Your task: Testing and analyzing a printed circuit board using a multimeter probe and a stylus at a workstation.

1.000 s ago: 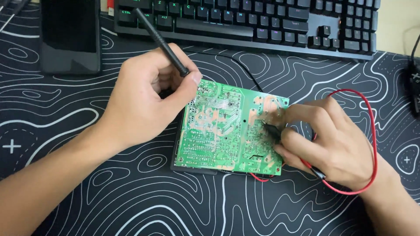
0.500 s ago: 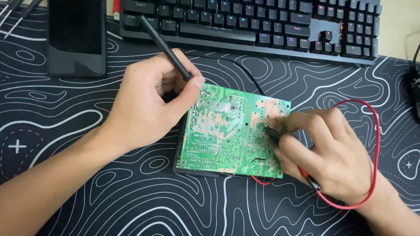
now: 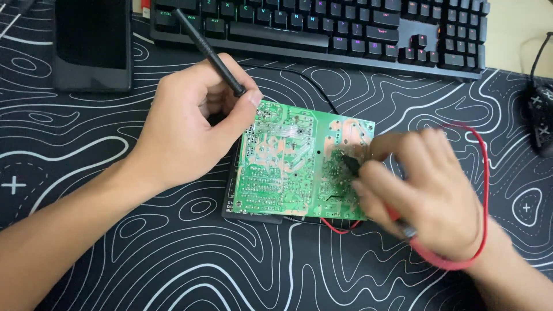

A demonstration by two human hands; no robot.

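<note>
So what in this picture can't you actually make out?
All in the head view:
- The black probe tip: hidden behind the left hand, so where it meets the green circuit board is unseen.
- The right hand: motion-blurred, so its grip on the red probe and the contact point are unclear.
- The board's underside: faces down.
- The keyboard and dark device: cut off by the top edge.

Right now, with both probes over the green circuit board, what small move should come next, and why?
Probably steady the right hand: it is blurred, its red-leaded probe tip over the green circuit board's right side. The left hand holds the black probe at the board's upper left edge.
</note>
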